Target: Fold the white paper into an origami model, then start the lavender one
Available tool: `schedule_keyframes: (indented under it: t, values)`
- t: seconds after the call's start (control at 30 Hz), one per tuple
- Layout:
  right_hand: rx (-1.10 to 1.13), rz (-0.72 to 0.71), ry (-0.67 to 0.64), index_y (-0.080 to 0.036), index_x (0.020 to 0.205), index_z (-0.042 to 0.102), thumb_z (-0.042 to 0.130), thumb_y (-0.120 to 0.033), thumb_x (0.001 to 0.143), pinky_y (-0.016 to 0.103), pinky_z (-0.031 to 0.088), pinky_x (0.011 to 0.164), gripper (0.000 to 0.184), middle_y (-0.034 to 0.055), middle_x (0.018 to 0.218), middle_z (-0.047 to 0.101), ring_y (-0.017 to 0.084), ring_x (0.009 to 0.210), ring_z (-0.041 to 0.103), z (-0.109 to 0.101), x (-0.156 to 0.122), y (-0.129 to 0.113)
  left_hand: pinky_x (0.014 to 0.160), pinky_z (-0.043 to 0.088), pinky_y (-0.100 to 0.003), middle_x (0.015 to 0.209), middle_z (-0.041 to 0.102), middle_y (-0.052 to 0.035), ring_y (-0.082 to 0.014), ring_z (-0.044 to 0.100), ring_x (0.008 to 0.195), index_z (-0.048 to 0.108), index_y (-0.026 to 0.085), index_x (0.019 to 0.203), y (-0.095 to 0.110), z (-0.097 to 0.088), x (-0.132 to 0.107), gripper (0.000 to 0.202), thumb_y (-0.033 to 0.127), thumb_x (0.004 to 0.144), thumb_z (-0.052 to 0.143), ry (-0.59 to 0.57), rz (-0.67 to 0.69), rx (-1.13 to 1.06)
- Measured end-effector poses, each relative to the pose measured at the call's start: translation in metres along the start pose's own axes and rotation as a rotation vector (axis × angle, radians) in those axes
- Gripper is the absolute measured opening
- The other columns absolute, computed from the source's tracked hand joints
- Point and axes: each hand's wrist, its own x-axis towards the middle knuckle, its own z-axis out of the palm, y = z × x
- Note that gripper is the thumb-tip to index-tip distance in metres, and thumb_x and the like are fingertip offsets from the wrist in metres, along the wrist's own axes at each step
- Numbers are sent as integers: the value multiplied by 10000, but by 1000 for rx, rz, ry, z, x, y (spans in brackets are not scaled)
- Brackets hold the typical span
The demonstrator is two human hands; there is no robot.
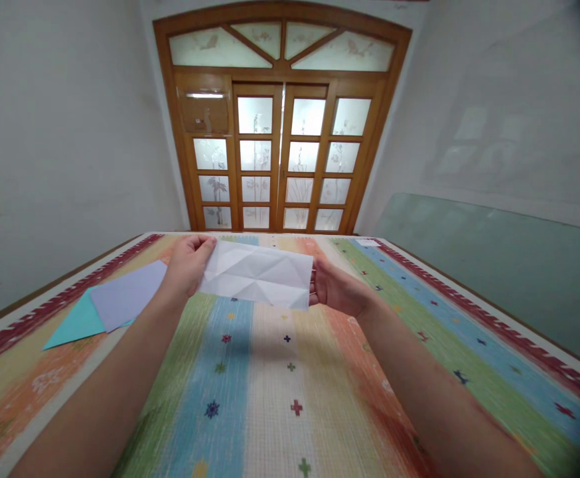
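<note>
Above the tablecloth [270, 392], well inside its edges, left grip [190, 264] pinches creased paper [257, 275]; right grip [337, 287] unclear

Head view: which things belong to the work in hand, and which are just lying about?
In use:
- creased white paper, held up
- left hand, gripping its left end
- right hand, at its right edge; grip unclear

Apparently just lying about, untouched:
- lavender sheet, overlapping the turquoise sheet
- small white piece, far right of the striped cloth
</note>
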Motion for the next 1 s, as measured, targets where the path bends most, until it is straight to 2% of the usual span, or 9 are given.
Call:
schedule_keyframes:
  t: [0.13, 0.23, 0.33, 0.5, 0.63, 0.73, 0.8, 0.9, 1.0]
  values:
    - [-157, 107, 83, -179, 1122, 575, 755, -284, 765, 309, 603, 600, 413, 61, 926, 669, 157, 693, 656, -5, 8, 14, 439, 341, -171, 629, 553, 31, -94, 461, 501, 587, 160, 791, -20, 2, 5, 302, 436, 717, 685, -35, -9, 55]
    - [-242, 129, 156, -141, 1001, 603, 768, -259, 734, 279, 594, 537, 335, 55, 834, 655, 145, 644, 630, -8, 11, 19, 419, 318, -173, 586, 513, 47, -93, 430, 457, 569, 164, 820, -26, 2, 7, 292, 440, 755, 640, -70, -46, 105]
    - [-293, 91, 217, -148, 1038, 597, 763, -250, 728, 266, 592, 536, 367, 53, 833, 660, 139, 642, 628, -12, 12, 17, 430, 357, -199, 582, 521, 44, -118, 463, 446, 565, 184, 895, -26, -2, 8, 252, 426, 824, 564, -91, -51, 249]
    - [-318, 118, 206, -163, 1109, 580, 750, -224, 724, 283, 603, 559, 424, 51, 837, 664, 151, 660, 643, -13, 13, 20, 777, 482, -332, 940, 697, -70, -216, 644, 841, 585, 203, 1105, -19, 3, -4, 267, 329, 872, 553, -95, 277, 831]
    - [-342, 219, 121, -179, 1189, 549, 729, -179, 714, 296, 605, 554, 508, 30, 819, 651, 163, 669, 652, -12, 18, 36, 947, 415, -344, 1168, 669, -91, -232, 596, 1080, 598, 199, 1173, -37, 26, -23, 306, 338, 955, 433, -441, 407, 1031]
    - [-399, 292, 89, -186, 1292, 474, 691, -170, 739, 321, 608, 583, 595, 34, 859, 659, 176, 690, 671, -16, 20, 47, 830, 449, -315, 1013, 710, -85, -219, 642, 929, 652, 191, 1013, -69, 42, -34, 306, 310, 978, 373, -604, 355, 1090]
    - [-581, 335, 101, -188, 1400, 366, 658, -174, 772, 335, 602, 609, 693, 56, 907, 681, 191, 712, 686, -20, 19, 50, 757, 453, -309, 918, 715, -87, -222, 649, 846, 657, 180, 927, -89, 48, -40, 312, 295, 976, 372, -639, 339, 1106]
    - [-1074, 266, 254, -159, 1499, 227, 653, -185, 784, 387, 580, 719, 833, 133, 1048, 692, 238, 832, 693, -23, 19, 54, 747, 443, -297, 884, 711, -70, -208, 645, 822, 657, 186, 894, -108, 53, -49, 284, 281, 969, 400, -695, 355, 1108]
    - [-1326, 109, 363, -164, 1450, 378, 612, -190, 818, 429, 450, 978, 675, 170, 1310, 580, 281, 1155, 579, -18, 22, 60, 826, 427, -315, 910, 699, -59, -206, 631, 878, 668, 204, 933, -114, 58, -59, 233, 288, 953, 453, -717, 396, 1109]
